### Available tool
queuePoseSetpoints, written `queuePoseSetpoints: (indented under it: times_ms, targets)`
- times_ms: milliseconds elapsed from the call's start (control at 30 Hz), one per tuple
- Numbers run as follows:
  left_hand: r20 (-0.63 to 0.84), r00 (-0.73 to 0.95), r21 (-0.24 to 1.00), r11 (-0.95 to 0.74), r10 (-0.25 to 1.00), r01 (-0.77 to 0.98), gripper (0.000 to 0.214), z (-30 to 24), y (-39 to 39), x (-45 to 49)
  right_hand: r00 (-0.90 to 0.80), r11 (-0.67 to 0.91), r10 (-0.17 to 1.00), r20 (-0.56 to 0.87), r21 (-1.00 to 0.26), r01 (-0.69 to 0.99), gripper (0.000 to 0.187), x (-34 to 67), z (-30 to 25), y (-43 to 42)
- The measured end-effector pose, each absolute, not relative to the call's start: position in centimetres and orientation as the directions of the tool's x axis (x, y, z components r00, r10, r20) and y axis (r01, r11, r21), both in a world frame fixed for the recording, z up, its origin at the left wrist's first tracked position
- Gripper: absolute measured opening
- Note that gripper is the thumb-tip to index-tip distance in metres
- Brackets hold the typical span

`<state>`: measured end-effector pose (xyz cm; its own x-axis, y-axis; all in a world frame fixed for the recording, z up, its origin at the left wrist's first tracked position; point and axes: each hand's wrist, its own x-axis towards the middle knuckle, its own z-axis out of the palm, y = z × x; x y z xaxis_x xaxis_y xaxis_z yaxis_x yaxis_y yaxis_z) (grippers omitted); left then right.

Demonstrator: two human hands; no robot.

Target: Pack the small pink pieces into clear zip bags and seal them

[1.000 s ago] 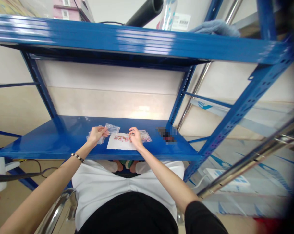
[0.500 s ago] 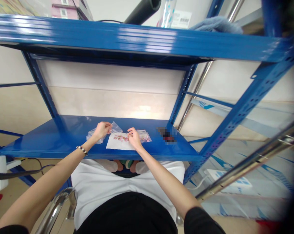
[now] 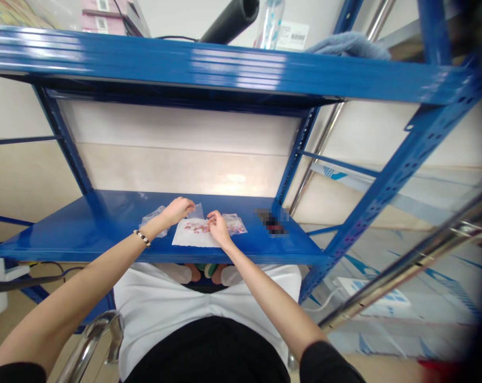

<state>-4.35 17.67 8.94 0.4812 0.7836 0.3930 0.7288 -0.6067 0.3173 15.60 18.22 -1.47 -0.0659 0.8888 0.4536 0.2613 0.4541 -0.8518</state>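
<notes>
In the middle of the frame, a person sits in front of a blue metal shelf (image 3: 85,234) and reaches out with both arms. The left hand (image 3: 177,210) is up at the top of a clear plastic bag (image 3: 154,218), and its fingers look pinched on the thin plastic near the top edge. The right hand (image 3: 219,229) is bent down over a white paper (image 3: 189,239), with its finger and thumb pinched close together. It is too small to tell if they hold anything.

Small pink bits (image 3: 197,228) lie in a loose row on the white paper, right by the right hand. Just to the right of the paper, a second clear bag (image 3: 234,224) lies flat on the shelf with pink things inside. Farther right on the shelf is a blurred dark thing (image 3: 271,222). A black and white bead bracelet (image 3: 142,238) sits on the left wrist.

Above, on the upper blue shelf (image 3: 185,66), are a black tube (image 3: 229,21), a clear bottle (image 3: 269,24) and a blue cloth (image 3: 348,45). At the bottom of the frame are the person's white shirt (image 3: 209,292) and black shorts (image 3: 205,356).
</notes>
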Motion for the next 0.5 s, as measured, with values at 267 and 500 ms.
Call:
queuePoseSetpoints:
  times_ms: [267,500]
  targets:
    - [0.388,0.533,0.152,-0.623,0.752,0.768,0.027,9.4,17.3,-3.7,-0.051,0.454,0.888,0.458,-0.852,0.260,0.036,15.5,-1.1,18.0]
    - [0.361,0.525,0.109,-0.593,0.771,0.797,0.033,9.8,16.6,-3.5,-0.048,0.459,0.885,0.464,-0.850,0.257,0.036,15.5,-1.0,17.8]
